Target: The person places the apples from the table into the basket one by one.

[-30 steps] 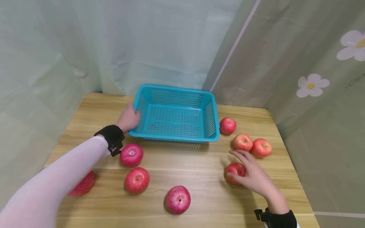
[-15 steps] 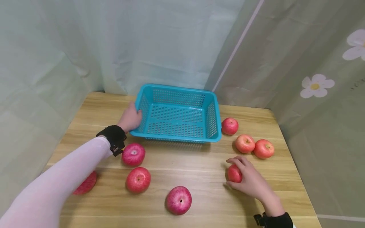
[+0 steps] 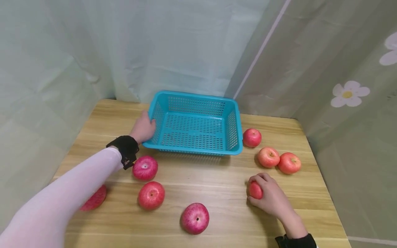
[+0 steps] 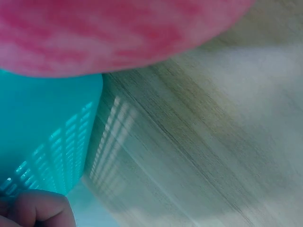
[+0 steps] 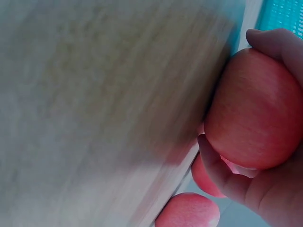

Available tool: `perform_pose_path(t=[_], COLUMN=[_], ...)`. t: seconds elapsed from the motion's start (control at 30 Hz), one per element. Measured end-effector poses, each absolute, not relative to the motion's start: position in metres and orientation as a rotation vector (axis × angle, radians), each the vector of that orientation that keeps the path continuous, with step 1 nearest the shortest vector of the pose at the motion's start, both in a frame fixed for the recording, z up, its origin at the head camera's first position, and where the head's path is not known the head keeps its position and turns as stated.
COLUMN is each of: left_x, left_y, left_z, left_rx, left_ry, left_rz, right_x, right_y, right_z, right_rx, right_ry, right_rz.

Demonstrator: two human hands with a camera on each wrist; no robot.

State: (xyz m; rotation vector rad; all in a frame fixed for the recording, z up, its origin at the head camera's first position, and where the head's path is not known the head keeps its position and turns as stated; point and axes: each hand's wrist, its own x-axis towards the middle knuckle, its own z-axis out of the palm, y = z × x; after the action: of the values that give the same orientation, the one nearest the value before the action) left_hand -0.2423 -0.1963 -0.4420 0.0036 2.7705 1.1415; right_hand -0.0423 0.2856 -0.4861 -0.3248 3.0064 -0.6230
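Observation:
My left hand [image 3: 143, 128] grips the left rim of a blue plastic basket [image 3: 193, 150], which has perforated walls and nothing inside. In the left wrist view its curled fingers [image 4: 40, 208] show low beside the basket's wall [image 4: 47, 123]. On the right of the table, my right hand [image 3: 271, 196] holds a red apple [image 3: 255, 190], thumb on one side and fingers on the other. The right wrist view shows that apple [image 5: 255, 111] between thumb and fingers, close to the wood. A dark pink apple [image 3: 145, 167] lies just below my left wrist.
Right of the basket lie a red apple [image 3: 252, 137] and two paler ones, one apple [image 3: 268, 157] touching the other apple [image 3: 289, 163]. Toward the front are a red apple [image 3: 151, 195], a pink apple [image 3: 195, 218] and an apple [image 3: 94, 199] partly behind my left sleeve. Curtains [image 3: 186, 44] surround the wooden table [image 3: 217, 186].
My right hand's fingers have closed around the red apple from an open reach above it. The left hand stays on the basket rim. The whole view has shifted slightly.

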Motion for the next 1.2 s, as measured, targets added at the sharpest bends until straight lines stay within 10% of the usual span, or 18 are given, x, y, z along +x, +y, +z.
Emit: perform_pose_path(t=[1.2], left_x=[-0.24], left_y=[-0.195], left_z=[-0.441], left_rx=[-0.002], left_ry=[2.792], left_rz=[1.113], right_x=[-0.048], right_y=[0.28], right_z=[-0.463], right_rx=[-0.4], right_ry=[2.975], right_rz=[-0.651])
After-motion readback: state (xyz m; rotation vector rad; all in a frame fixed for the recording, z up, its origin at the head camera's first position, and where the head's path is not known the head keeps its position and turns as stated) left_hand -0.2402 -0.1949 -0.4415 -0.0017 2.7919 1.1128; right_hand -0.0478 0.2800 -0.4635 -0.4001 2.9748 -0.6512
